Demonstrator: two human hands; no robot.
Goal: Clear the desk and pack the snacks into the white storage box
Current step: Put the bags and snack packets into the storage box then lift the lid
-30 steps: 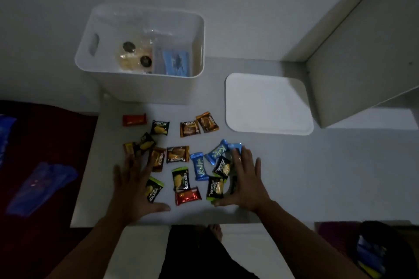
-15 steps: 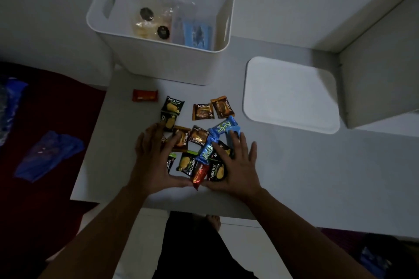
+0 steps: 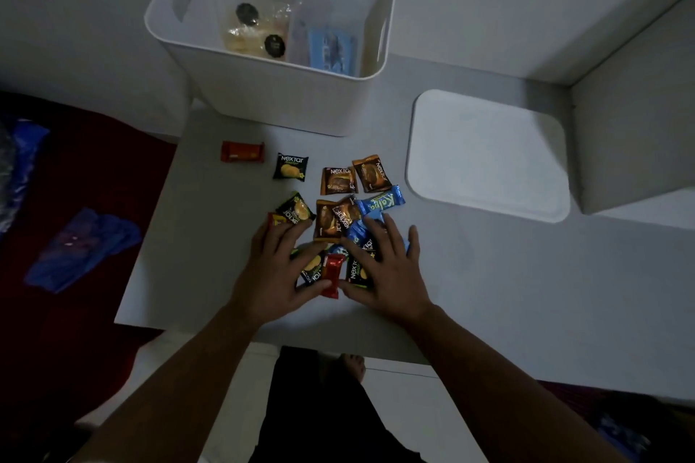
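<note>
Gathering the loose snacks into one heap is the step I judge to be in hand: my left hand point(image 3: 276, 274) and my right hand point(image 3: 383, 267) lie flat on the tabletop point(image 3: 526, 274), one on each side of the snack pile point(image 3: 331, 256), fingers spread and nearly straight. Neither hand clamps anything; the grip on both sides is apart, only pressing and touching the wrappers from the outside. A red wrapper point(image 3: 333, 274) stands between the two thumbs, and blue packets point(image 3: 380, 203) lie just beyond my right fingertips.

Some pieces are outside the heap: a red bar point(image 3: 242, 152) near the left edge, a black packet point(image 3: 290, 166) beside it, and two brown packets point(image 3: 353, 177) further up, all apart from my hands.

The white storage box point(image 3: 263, 86) stands at the far edge, open, well apart from the pile, with some bags already inside. Its lid point(image 3: 489, 154) lies flat to the right.

The next move, I think, calls for curling both hands under the heap to scoop it, then lifting it over the box rim. Slippery wrappers may escape between the palms.
</note>
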